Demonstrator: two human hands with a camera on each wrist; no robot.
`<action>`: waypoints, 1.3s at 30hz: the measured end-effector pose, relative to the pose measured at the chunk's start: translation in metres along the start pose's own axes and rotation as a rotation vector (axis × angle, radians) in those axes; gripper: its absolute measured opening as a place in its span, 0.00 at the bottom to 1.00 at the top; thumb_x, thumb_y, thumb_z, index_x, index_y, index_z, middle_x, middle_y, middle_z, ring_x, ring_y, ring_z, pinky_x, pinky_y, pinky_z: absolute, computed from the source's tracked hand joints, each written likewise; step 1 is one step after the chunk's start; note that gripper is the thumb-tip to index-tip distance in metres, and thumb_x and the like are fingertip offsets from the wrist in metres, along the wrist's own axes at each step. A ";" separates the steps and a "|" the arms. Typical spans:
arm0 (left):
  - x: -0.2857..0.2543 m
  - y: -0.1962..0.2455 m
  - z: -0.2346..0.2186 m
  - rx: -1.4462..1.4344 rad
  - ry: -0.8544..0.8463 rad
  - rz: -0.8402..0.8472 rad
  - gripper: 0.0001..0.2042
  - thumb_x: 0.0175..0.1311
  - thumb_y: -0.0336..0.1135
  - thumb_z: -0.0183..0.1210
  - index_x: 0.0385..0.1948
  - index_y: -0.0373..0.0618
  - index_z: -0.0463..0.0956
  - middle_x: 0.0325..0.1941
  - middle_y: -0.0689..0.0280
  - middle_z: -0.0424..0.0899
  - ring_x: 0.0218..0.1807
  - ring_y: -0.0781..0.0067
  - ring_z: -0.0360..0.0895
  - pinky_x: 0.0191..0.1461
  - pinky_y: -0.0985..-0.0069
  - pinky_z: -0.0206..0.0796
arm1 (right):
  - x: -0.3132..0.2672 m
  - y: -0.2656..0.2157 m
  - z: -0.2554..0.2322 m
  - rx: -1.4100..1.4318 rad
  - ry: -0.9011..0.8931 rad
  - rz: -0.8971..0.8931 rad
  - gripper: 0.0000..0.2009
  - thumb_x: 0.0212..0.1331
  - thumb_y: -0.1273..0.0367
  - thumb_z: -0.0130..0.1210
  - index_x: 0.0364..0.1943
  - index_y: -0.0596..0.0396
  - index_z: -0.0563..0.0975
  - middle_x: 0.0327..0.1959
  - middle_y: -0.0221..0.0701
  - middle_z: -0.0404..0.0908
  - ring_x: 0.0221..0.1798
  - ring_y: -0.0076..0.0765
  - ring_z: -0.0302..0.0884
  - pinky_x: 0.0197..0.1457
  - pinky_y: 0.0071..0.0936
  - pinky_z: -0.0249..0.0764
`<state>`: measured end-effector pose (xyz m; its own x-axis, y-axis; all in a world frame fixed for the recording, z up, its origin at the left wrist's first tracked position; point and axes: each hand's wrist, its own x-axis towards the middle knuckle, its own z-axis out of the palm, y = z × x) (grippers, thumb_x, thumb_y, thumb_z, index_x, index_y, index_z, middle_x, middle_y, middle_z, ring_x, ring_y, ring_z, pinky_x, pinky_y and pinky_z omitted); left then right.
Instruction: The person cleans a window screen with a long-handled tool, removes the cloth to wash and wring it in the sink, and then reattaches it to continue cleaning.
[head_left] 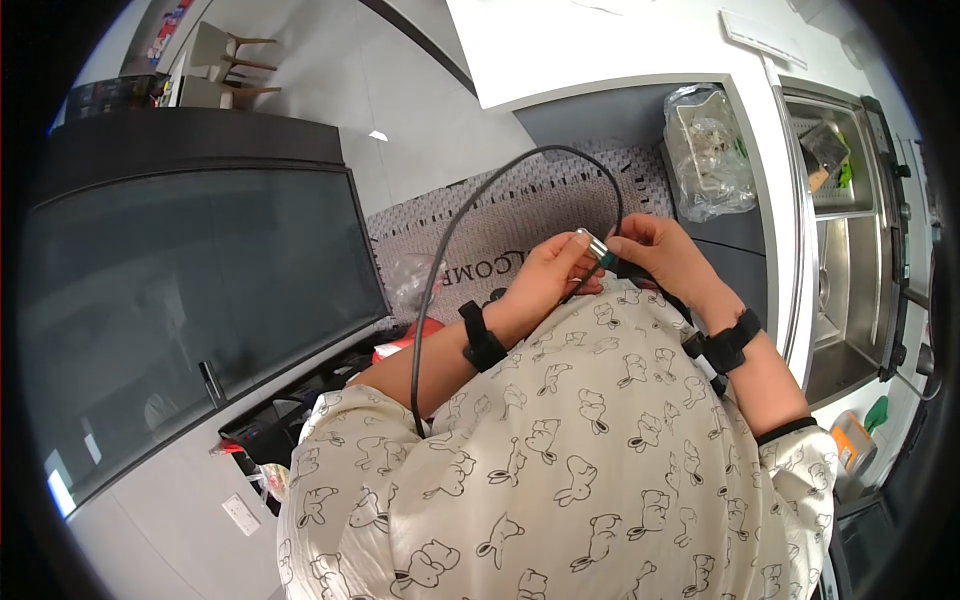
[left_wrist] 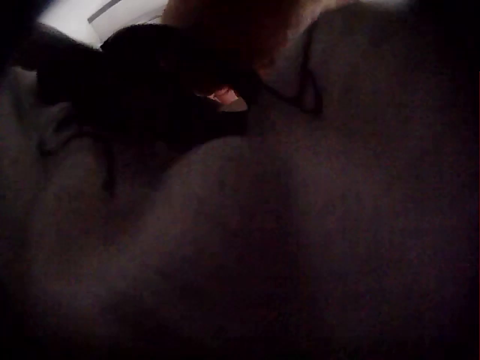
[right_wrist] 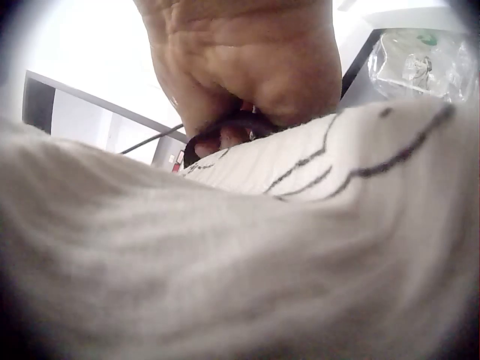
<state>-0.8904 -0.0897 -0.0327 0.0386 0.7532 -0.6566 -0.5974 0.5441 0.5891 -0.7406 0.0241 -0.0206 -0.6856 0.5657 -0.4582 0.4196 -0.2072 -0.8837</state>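
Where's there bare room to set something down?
Grey floor shows bare between the dark panel and mat. The white counter left of the sink looks free, though glare may hide things. Crowded: around the left hand and right hand, with metal piece, cable and shirt close together; also the sink's far basin.

A right hand (right_wrist: 244, 64) is showing its palm side above pale fabric (right_wrist: 225, 255) bearing black lines, while a dark curved strip (right_wrist: 251, 122) is lying beneath it near partly hidden fingertips (right_wrist: 232, 137). A thin dark cord (right_wrist: 150, 141) is running leftward; a clear plastic bag (right_wrist: 424, 66) is sitting upper right.
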 end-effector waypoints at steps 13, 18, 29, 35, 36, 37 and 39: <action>0.001 0.018 -0.010 0.533 -0.119 -0.046 0.20 0.65 0.47 0.42 0.27 0.38 0.75 0.28 0.65 0.78 0.31 0.76 0.75 0.37 0.81 0.67 | 0.009 0.008 -0.005 0.093 -0.101 0.096 0.11 0.55 0.67 0.56 0.20 0.55 0.71 0.16 0.16 0.61 0.20 0.11 0.53 0.21 0.15 0.52; 0.011 0.017 -0.019 0.439 -0.124 -0.067 0.24 0.64 0.51 0.42 0.24 0.39 0.76 0.23 0.64 0.78 0.25 0.76 0.74 0.30 0.80 0.66 | 0.014 0.006 -0.005 0.096 -0.124 0.189 0.11 0.56 0.65 0.54 0.20 0.53 0.71 0.16 0.16 0.62 0.19 0.11 0.54 0.19 0.14 0.51; 0.034 0.009 -0.025 0.385 -0.241 -0.071 0.20 0.63 0.47 0.42 0.11 0.49 0.62 0.11 0.76 0.55 0.17 0.81 0.52 0.29 0.77 0.57 | 0.016 0.003 -0.015 0.204 -0.213 0.407 0.10 0.58 0.61 0.53 0.25 0.51 0.74 0.20 0.14 0.69 0.19 0.07 0.59 0.17 0.09 0.53; 0.033 0.008 -0.012 0.203 -0.154 -0.154 0.19 0.63 0.44 0.42 0.09 0.51 0.60 0.10 0.76 0.54 0.16 0.82 0.50 0.26 0.78 0.51 | 0.016 0.001 -0.019 0.193 -0.213 0.471 0.10 0.57 0.60 0.54 0.31 0.51 0.75 0.23 0.15 0.70 0.21 0.07 0.61 0.18 0.08 0.54; 0.033 0.007 -0.011 0.142 -0.124 -0.194 0.20 0.63 0.44 0.41 0.09 0.51 0.60 0.10 0.76 0.54 0.16 0.82 0.49 0.25 0.79 0.49 | 0.014 -0.004 -0.017 0.151 -0.156 0.490 0.10 0.56 0.60 0.55 0.32 0.51 0.75 0.23 0.15 0.71 0.20 0.07 0.61 0.17 0.08 0.54; 0.034 0.005 -0.013 0.141 -0.125 -0.192 0.20 0.63 0.44 0.41 0.09 0.51 0.60 0.10 0.76 0.54 0.16 0.82 0.49 0.25 0.79 0.49 | 0.013 -0.007 -0.016 0.111 -0.097 0.508 0.11 0.56 0.59 0.55 0.32 0.52 0.75 0.24 0.16 0.71 0.19 0.08 0.60 0.16 0.08 0.53; 0.031 0.004 -0.015 0.067 -0.247 -0.184 0.18 0.62 0.42 0.44 0.10 0.49 0.61 0.11 0.76 0.57 0.16 0.83 0.51 0.23 0.81 0.48 | 0.016 0.001 -0.016 0.161 -0.112 0.489 0.11 0.56 0.60 0.54 0.32 0.52 0.75 0.24 0.17 0.71 0.19 0.08 0.60 0.15 0.08 0.52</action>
<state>-0.9039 -0.0695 -0.0580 0.3397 0.7024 -0.6255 -0.5088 0.6966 0.5058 -0.7419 0.0455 -0.0274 -0.4953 0.2854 -0.8205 0.6161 -0.5505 -0.5633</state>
